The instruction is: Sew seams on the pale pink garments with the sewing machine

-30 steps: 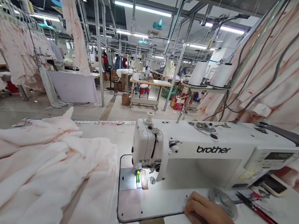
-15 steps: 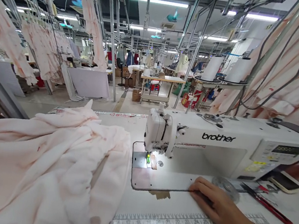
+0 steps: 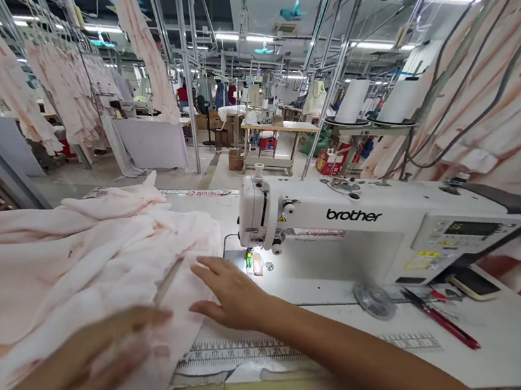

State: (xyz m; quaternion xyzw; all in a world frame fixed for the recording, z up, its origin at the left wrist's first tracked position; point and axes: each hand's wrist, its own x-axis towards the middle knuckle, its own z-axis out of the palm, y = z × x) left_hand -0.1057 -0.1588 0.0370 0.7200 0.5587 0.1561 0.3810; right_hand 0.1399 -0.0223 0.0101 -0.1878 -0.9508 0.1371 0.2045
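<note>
A heap of pale pink fabric (image 3: 53, 270) lies on the left of the sewing table. My right hand (image 3: 228, 293) reaches across to its right edge, fingers stretched flat, fingertips touching the cloth in front of the needle. My left hand (image 3: 96, 352) comes in low at the bottom left, blurred, lying on the fabric with fingers extended. The white Brother sewing machine (image 3: 356, 233) stands behind, its lit presser foot (image 3: 252, 259) just beyond my right hand.
A printed ruler strip (image 3: 240, 352) runs along the table's front edge. Red-handled scissors (image 3: 441, 316), a metal disc (image 3: 374, 299) and a phone (image 3: 474, 284) lie right of the machine. Pink garments hang at right and on racks at left. Thread cones stand behind the machine.
My right hand has moved left from beside the needle plate's right edge to the fabric. My left hand has come into view on the cloth. The camera has tilted down a little.
</note>
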